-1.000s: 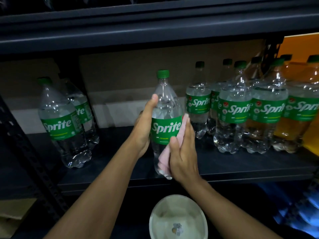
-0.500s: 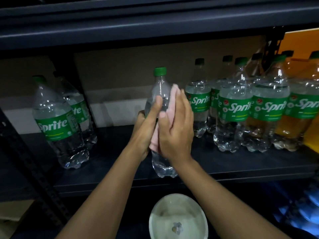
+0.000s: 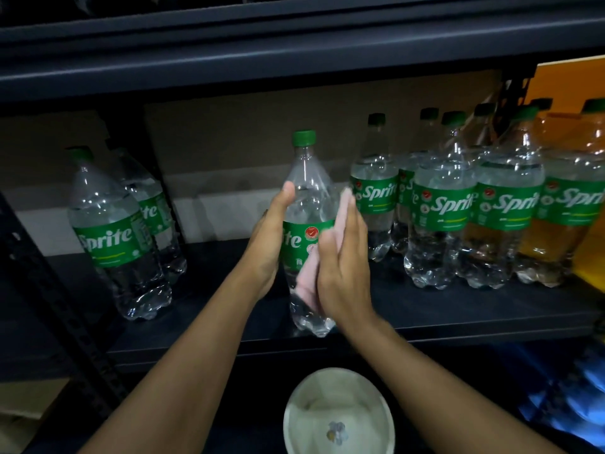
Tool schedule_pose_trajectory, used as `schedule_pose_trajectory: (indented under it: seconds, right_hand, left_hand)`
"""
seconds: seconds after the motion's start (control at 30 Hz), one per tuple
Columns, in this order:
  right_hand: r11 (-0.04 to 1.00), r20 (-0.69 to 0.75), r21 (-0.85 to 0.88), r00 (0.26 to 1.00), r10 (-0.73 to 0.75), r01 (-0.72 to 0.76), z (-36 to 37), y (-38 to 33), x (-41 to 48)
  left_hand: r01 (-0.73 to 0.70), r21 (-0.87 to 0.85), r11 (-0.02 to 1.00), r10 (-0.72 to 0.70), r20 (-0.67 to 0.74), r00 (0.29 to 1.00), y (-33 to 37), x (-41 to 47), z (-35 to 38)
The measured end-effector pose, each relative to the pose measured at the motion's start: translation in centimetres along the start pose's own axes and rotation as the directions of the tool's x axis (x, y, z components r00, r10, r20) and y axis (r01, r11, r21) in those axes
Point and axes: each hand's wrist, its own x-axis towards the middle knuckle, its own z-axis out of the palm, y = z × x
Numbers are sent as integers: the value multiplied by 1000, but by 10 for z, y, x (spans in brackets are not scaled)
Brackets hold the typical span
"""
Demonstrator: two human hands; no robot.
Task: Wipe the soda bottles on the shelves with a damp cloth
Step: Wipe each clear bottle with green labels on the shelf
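Note:
A clear Sprite bottle (image 3: 306,204) with a green cap stands near the front edge of the dark shelf (image 3: 458,309). My left hand (image 3: 270,244) grips its left side, thumb up along the shoulder. My right hand (image 3: 343,267) presses a pink cloth (image 3: 309,280) flat against the bottle's right side with straight fingers. The cloth covers part of the green label. Two more Sprite bottles (image 3: 111,231) stand at the left, and several Sprite bottles (image 3: 442,204) crowd the right of the shelf.
A pale round bowl (image 3: 339,417) sits below the shelf, between my forearms. An upper shelf board (image 3: 294,54) hangs overhead. A slanted metal upright (image 3: 49,290) runs down the left. An orange box (image 3: 569,90) stands far right, and blue packages (image 3: 573,398) lie lower right.
My right hand with the cloth slid down from the bottle's upper body to its label and lower half. The bottle has turned, so its label now reads only partly.

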Motion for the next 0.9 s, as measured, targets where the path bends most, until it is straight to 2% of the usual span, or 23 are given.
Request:
schedule_pose_trajectory:
  seconds: [0.1,0.17,0.27,0.37,0.43,0.5,0.7,0.9]
  right_hand:
    - [998,30,-60,999,-20,22,-7,-39,56]
    - [997,69,-62,997,40,-36,-10,-54,81]
    - [996,23,-51,997,77,-75,-5,-55,88]
    - [996,-136,-60,988,-73,65,5,-41,59]
    - [986,-161,-105,976,-146,130,13,-21,28]
    - [982,-126,-154,983,-130,110,18,1,-5]
    - [966,66,-259,998,19,-1,15,50,-74]
    - [972,53,-236,999,-3,16,7,21,-39]
  left_hand:
    - [9,20,1000,-9,10,1000,4,-4,2]
    - [10,-11,1000,-10,25,1000,7,-7,4]
    - [-19,-21,1000,20,50,999,6,-4,4]
    - [4,13,1000,-3,-41,999,-6,3,-1]
    - [20,47,999,-16,-75,997,-13,8,-3]
    - [52,29,998,-49,-105,993,-13,8,-3]
    - [3,27,1000,1,-160,987,-16,9,-2]
    - [40,62,997,-33,-110,993,-19,13,-5]
